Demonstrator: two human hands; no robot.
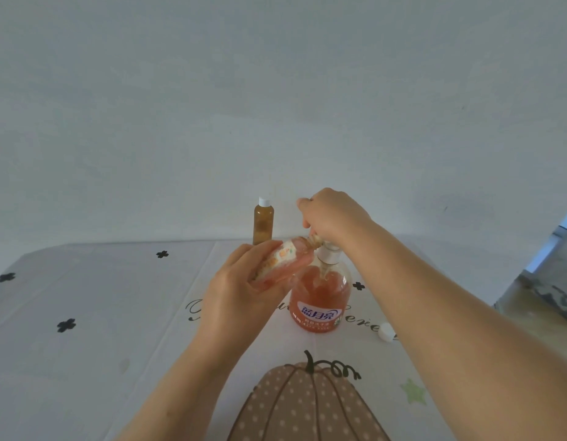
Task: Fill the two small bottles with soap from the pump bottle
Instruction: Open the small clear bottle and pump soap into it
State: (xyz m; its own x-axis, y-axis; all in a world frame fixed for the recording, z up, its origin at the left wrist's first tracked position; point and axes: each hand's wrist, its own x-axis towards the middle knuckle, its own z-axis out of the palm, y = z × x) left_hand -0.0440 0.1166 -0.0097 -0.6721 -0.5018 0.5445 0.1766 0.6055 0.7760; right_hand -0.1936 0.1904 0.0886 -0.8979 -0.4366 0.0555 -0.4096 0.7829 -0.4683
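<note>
An orange pump bottle (320, 300) of soap stands on the table in the middle. My right hand (331, 214) covers its pump head from above with curled fingers, hiding the nozzle. My left hand (240, 291) grips a small clear bottle (287, 257) with a colourful label, tilted so its open neck sits right at the pump's spout. A second small bottle (263, 222), amber and capped in white, stands upright at the table's far edge. A loose white cap (386, 332) lies on the cloth to the right of the pump bottle.
The table wears a white cloth (100, 313) printed with black clovers, script lettering and a dotted pumpkin (307, 405). A plain wall stands close behind. At the far right, a grey ledge (543, 291) sits past the table's edge.
</note>
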